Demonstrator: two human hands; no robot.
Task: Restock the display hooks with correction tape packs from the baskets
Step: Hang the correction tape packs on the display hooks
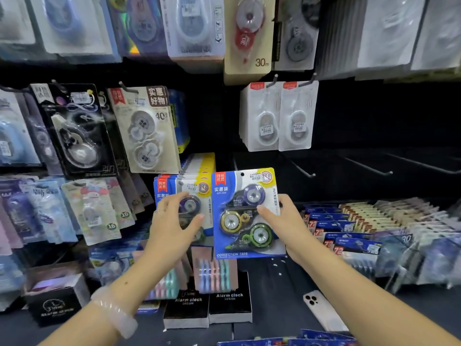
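Against the dark pegboard wall, the right hand (pixel 287 218) pinches a blue three-roll pack (pixel 247 213) upright, hang-hole topmost for hooking, while the left hand (pixel 174 221) rests open-fingered, steadying the hung packs (pixel 184 196).

Glossy clear plastic blister on the printed card pack (pixel 245 213), thin metal hooks (pixel 369 168) behind

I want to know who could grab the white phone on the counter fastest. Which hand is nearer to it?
Right. The right hand grips a blue correction tape pack above the white phone; the left hand rests on the hanging packs, farther left.
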